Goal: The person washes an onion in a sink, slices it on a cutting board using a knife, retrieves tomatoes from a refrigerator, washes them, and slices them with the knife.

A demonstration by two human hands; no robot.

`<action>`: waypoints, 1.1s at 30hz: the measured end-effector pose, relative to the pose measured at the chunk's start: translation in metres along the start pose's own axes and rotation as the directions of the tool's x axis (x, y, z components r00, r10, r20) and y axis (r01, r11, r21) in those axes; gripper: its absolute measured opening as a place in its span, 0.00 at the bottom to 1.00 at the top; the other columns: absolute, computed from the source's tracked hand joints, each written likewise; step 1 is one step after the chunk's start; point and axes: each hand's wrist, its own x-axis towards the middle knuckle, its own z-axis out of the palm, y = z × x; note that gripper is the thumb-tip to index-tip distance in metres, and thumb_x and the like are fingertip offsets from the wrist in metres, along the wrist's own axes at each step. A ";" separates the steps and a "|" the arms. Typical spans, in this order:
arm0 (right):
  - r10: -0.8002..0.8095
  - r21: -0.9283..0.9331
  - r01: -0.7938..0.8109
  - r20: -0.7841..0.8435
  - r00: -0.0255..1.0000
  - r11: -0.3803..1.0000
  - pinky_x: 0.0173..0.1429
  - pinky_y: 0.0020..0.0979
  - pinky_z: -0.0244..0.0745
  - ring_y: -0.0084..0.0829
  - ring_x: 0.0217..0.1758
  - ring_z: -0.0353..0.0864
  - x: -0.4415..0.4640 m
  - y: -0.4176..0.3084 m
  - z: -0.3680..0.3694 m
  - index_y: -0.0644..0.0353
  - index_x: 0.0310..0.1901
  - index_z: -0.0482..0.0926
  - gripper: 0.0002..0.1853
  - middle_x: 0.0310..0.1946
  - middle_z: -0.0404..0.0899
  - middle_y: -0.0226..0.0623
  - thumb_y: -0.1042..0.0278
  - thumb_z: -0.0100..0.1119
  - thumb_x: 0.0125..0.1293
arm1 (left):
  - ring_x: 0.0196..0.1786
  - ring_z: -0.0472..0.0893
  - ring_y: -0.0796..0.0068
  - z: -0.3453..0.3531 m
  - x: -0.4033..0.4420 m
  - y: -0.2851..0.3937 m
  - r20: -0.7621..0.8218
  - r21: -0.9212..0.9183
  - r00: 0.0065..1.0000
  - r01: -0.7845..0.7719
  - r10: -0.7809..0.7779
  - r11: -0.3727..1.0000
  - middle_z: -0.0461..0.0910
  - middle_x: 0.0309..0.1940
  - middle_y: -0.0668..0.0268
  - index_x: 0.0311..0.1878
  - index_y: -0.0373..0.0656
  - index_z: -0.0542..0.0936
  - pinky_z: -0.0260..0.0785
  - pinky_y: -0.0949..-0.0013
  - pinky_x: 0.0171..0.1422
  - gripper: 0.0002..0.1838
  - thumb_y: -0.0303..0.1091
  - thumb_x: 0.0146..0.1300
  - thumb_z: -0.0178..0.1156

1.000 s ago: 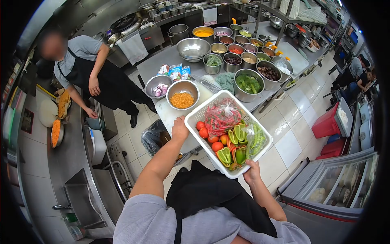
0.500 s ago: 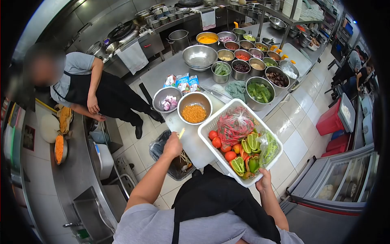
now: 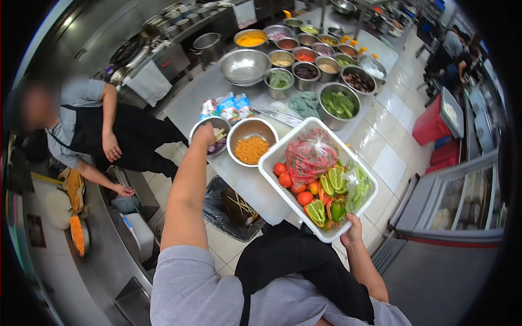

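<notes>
Right hand (image 3: 352, 231) grips the basket (image 3: 326, 234), best held flat; left hand (image 3: 203, 134) curls over the onion bowl (image 3: 225, 126), any catch hidden.

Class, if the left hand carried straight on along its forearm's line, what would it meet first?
Probably the far rim of the onion bowl, with the leftmost printed packet just beyond. How high the left hand sits is unclear; if above the rim, it might meet the packet first.
</notes>
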 end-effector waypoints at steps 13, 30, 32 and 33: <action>-0.040 -0.035 0.038 -0.063 0.997 0.999 0.72 0.46 0.70 0.45 0.65 0.76 0.000 0.008 0.005 0.65 0.71 0.62 0.35 0.63 0.74 0.50 0.64 0.59 0.63 | 0.49 0.84 0.54 -0.071 -0.173 0.207 -0.040 -0.411 0.853 -0.488 0.520 0.770 0.83 0.49 0.53 0.54 0.40 0.76 0.76 0.55 0.55 0.21 0.32 0.57 0.66; 0.009 -0.036 -0.010 -0.013 1.000 0.999 0.73 0.48 0.66 0.44 0.70 0.69 0.000 -0.013 0.017 0.57 0.75 0.54 0.38 0.68 0.67 0.45 0.67 0.59 0.65 | 0.59 0.82 0.47 -0.001 -0.153 0.243 0.354 -0.081 0.851 -0.385 0.388 0.919 0.81 0.56 0.44 0.73 0.29 0.49 0.73 0.57 0.65 0.69 0.56 0.39 0.82; 0.004 -0.043 -0.003 0.026 1.000 0.999 0.73 0.48 0.66 0.44 0.71 0.69 0.002 -0.016 0.018 0.57 0.76 0.52 0.39 0.69 0.67 0.45 0.67 0.58 0.66 | 0.60 0.80 0.43 0.002 -0.153 0.238 0.318 -0.314 0.823 -0.378 0.471 0.871 0.79 0.56 0.38 0.74 0.28 0.45 0.71 0.57 0.66 0.70 0.52 0.40 0.83; -0.003 -0.054 0.003 0.006 1.000 0.999 0.73 0.47 0.67 0.44 0.71 0.69 0.001 -0.019 0.021 0.57 0.76 0.52 0.39 0.69 0.67 0.45 0.68 0.58 0.66 | 0.60 0.80 0.44 -0.005 -0.158 0.241 0.333 -0.321 0.817 -0.371 0.470 0.871 0.78 0.56 0.37 0.74 0.27 0.44 0.71 0.57 0.67 0.70 0.50 0.41 0.83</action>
